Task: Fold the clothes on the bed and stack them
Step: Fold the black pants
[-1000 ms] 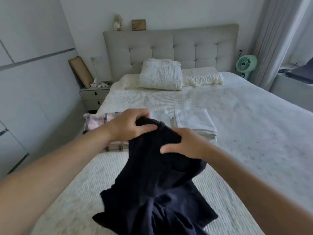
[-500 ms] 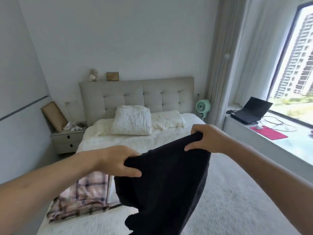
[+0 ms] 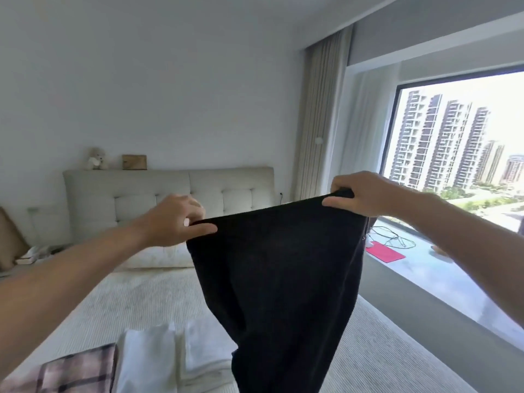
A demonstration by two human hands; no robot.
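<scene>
A black garment (image 3: 280, 279) hangs in the air over the bed (image 3: 136, 296), stretched flat along its top edge. My left hand (image 3: 173, 219) pinches the left end of that edge. At the right end, my right hand (image 3: 357, 194) grips the cloth, a little higher than the left. The garment's lower part drops out of view at the bottom. On the bed below lie folded white clothes (image 3: 175, 355) and a folded pink plaid piece (image 3: 76, 373) to their left.
A padded headboard (image 3: 167, 199) and pillows (image 3: 158, 256) stand at the far end. A grey window ledge (image 3: 442, 279) with a red pad (image 3: 385, 252) and cables runs along the right. A nightstand (image 3: 31, 258) sits at the far left.
Both hands have lifted the black garment off the bed and spread apart, pulling its top edge taut. My view has tilted upward toward the wall and window.
</scene>
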